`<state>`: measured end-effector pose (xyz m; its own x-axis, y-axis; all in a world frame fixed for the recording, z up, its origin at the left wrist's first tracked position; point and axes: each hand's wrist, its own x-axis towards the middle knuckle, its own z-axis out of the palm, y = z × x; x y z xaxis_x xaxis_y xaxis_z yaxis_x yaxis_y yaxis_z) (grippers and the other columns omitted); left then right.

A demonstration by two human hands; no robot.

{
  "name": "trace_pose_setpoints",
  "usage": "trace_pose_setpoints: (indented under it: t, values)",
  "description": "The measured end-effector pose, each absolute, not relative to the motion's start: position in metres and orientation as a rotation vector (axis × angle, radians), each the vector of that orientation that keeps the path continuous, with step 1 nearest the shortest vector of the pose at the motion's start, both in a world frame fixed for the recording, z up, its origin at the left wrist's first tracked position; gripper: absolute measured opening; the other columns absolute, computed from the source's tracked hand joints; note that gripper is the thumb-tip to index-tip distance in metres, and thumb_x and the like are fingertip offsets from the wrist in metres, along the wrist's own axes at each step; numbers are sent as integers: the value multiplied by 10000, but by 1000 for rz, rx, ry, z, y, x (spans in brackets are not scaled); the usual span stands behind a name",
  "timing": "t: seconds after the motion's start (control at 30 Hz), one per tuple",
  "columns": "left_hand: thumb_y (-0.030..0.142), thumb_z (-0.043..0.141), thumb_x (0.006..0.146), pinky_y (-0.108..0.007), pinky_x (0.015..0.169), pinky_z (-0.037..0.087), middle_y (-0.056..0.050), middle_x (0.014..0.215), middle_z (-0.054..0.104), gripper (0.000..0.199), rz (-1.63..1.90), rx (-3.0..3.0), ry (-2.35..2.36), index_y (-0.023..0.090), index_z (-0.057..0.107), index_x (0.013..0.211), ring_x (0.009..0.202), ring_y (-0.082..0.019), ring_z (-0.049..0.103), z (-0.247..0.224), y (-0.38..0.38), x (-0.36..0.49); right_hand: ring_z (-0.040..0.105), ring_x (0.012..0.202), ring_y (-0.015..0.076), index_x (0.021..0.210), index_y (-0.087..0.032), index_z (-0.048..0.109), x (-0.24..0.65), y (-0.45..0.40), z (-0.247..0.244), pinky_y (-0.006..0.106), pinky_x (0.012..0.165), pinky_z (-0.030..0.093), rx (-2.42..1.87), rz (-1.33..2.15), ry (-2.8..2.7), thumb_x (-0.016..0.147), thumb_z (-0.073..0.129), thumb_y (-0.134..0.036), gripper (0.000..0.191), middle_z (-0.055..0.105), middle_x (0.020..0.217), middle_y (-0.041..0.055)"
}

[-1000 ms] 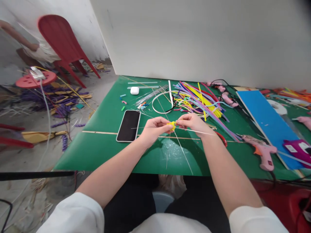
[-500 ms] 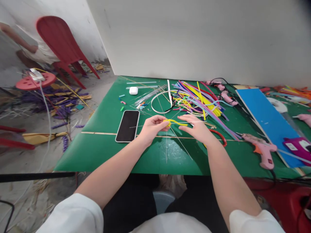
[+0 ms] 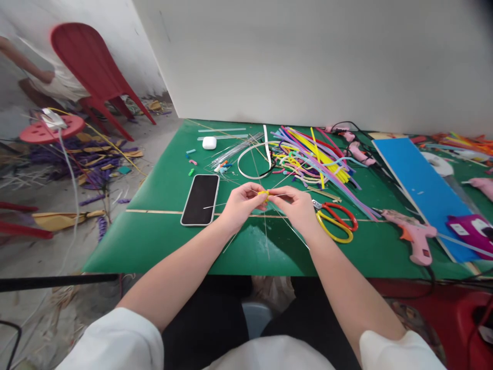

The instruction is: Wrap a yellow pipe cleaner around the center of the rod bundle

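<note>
Between my two hands, above the front of the green table, a yellow pipe cleaner [image 3: 264, 196] is wound into a small knot at the crossing of several thin wires [image 3: 266, 234]. The wires spread outward like spokes. My left hand [image 3: 243, 204] pinches the knot from the left with thumb and fingers. From the right, my right hand [image 3: 296, 206] is closed at the same knot, its thumb and index fingertip pressed together on the yellow strand. My fingers hide part of the winding. Scissors [image 3: 337, 222] with red and yellow handles lie right of my right hand.
A phone [image 3: 200, 200] lies left of my hands, with a white earbud case [image 3: 209, 143] behind it. Coloured pipe cleaners [image 3: 319, 154] are piled behind. To the right are a pink glue gun [image 3: 414, 231] and a blue board [image 3: 412, 180]. A person sits by a red chair [image 3: 87, 61].
My right hand has moved left and closed on the yellow strand at the knot. The strand's loose end no longer sticks out to the right. The scissors are now uncovered.
</note>
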<state>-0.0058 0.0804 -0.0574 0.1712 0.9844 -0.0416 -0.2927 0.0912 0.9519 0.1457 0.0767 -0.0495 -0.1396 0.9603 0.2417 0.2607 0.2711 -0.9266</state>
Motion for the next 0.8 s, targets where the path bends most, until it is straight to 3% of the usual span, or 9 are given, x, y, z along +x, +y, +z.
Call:
trace_pose_setpoints:
  t: [0.33, 0.47, 0.53, 0.67, 0.8]
  values:
    - [293, 703, 642, -225, 545, 507, 6, 677, 617, 260, 1153, 1056, 988, 139, 582, 813, 583, -96, 587, -56, 78, -2, 627, 645, 146, 766, -187, 688, 142, 79, -55, 280, 641, 504, -1199, 1046, -1385, 671, 678, -306, 153, 693, 758, 25]
    - [155, 676, 637, -308, 726, 517, -40, 914, 651, 505, 935, 1091, 844, 194, 552, 1126, 836, -165, 617, -52, 81, -16, 632, 676, 152, 782, -186, 667, 150, 84, -55, 287, 634, 515, -1190, 1151, -1258, 642, 693, -298, 181, 687, 752, 20]
    - [79, 635, 613, -360, 832, 484, -66, 1056, 634, 597, 843, 1060, 732, 210, 527, 1186, 960, -206, 595, -51, 85, -27, 629, 651, 144, 779, -185, 638, 155, 86, -52, 271, 586, 515, -1186, 1192, -1211, 622, 707, -287, 199, 671, 730, 7]
    - [73, 542, 632, -431, 957, 393, -108, 1165, 597, 536, 851, 969, 558, 163, 566, 1160, 1104, -265, 529, -49, 93, -44, 599, 555, 105, 768, -186, 572, 161, 87, -46, 230, 495, 493, -1158, 1245, -1185, 599, 720, -257, 235, 619, 681, -29]
    - [185, 551, 739, -430, 943, 405, -133, 1125, 619, 359, 835, 992, 617, 124, 615, 1087, 1076, -269, 551, -46, 93, -45, 592, 558, 100, 774, -175, 553, 163, 87, -45, 222, 486, 493, -1181, 1287, -1251, 594, 716, -254, 255, 594, 687, -28]
